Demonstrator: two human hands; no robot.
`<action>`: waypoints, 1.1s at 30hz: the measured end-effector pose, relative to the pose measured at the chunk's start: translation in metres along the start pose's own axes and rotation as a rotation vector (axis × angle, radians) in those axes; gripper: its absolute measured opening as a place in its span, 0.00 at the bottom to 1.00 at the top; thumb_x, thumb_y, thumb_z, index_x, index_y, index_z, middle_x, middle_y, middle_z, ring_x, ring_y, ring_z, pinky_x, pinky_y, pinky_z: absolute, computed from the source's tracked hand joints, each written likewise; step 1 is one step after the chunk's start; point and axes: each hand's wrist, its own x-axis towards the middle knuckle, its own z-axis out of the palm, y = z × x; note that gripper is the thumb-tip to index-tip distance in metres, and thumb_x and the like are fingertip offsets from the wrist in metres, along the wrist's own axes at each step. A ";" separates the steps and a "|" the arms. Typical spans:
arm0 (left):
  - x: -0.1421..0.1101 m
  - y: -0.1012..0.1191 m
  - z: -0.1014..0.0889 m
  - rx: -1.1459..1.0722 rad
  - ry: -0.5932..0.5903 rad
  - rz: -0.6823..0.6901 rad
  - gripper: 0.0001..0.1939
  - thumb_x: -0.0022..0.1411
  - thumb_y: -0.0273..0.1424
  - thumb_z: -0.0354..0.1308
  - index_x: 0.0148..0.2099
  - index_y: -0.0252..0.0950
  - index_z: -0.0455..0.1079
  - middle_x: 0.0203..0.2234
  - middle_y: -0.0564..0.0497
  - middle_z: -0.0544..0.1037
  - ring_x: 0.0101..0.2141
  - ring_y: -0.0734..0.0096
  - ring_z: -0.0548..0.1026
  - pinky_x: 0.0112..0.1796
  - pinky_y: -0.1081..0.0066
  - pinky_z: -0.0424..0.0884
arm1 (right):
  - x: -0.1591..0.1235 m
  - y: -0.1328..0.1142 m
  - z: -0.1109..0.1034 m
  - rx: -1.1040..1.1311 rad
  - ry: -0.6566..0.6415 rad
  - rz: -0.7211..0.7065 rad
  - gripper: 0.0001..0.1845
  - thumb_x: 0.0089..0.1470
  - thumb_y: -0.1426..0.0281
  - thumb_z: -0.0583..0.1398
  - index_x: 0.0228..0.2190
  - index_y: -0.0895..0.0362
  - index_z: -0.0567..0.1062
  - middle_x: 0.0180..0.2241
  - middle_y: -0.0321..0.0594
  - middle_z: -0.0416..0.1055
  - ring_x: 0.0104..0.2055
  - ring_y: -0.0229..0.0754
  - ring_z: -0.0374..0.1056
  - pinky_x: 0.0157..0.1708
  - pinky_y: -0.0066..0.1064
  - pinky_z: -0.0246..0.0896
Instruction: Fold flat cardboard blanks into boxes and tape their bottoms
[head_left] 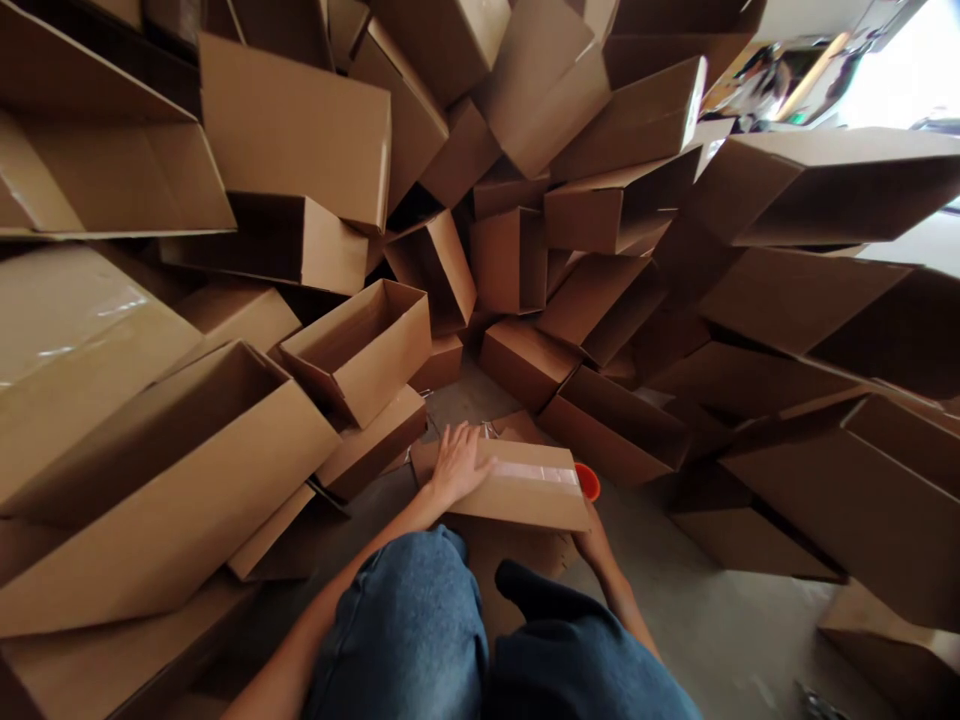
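Observation:
In front of my knees lies a cardboard box [517,505] with a strip of clear tape [536,473] along its upper face. My left hand [459,465] rests flat on the box's left part, fingers stretched and slightly spread. At the right end of the box is my right hand [591,538], its fingers mostly hidden behind the box edge. A round orange-red thing [587,482] shows just above that hand, partly covered by the box; its kind and whether I hold it cannot be made out.
Many open cardboard boxes are piled around me, such as a long one [172,480] at left and others [622,420] at right. Grey floor [660,570] shows between them. A small metallic thing [817,700] lies at the lower right. Another person [757,85] is far back.

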 end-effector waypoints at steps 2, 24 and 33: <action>-0.011 0.003 -0.001 -0.043 -0.058 0.116 0.42 0.63 0.52 0.56 0.70 0.32 0.52 0.67 0.37 0.59 0.69 0.49 0.52 0.66 0.43 0.39 | -0.002 0.001 0.002 -0.053 -0.048 0.029 0.24 0.45 0.60 0.57 0.44 0.50 0.79 0.52 0.53 0.74 0.54 0.62 0.69 0.48 0.50 0.65; -0.019 -0.020 0.004 -0.120 -0.239 0.489 0.57 0.54 0.63 0.57 0.74 0.39 0.42 0.71 0.43 0.51 0.70 0.53 0.46 0.67 0.49 0.34 | 0.073 -0.080 -0.086 0.011 0.210 0.405 0.11 0.48 0.62 0.57 0.27 0.56 0.75 0.25 0.43 0.72 0.37 0.50 0.69 0.39 0.37 0.61; -0.025 -0.009 -0.001 -0.109 -0.160 0.437 0.41 0.65 0.52 0.54 0.73 0.43 0.48 0.69 0.47 0.57 0.69 0.58 0.51 0.67 0.53 0.42 | 0.089 -0.179 -0.063 0.584 0.175 0.233 0.23 0.45 0.45 0.54 0.23 0.52 0.63 0.20 0.31 0.61 0.24 0.37 0.58 0.27 0.31 0.60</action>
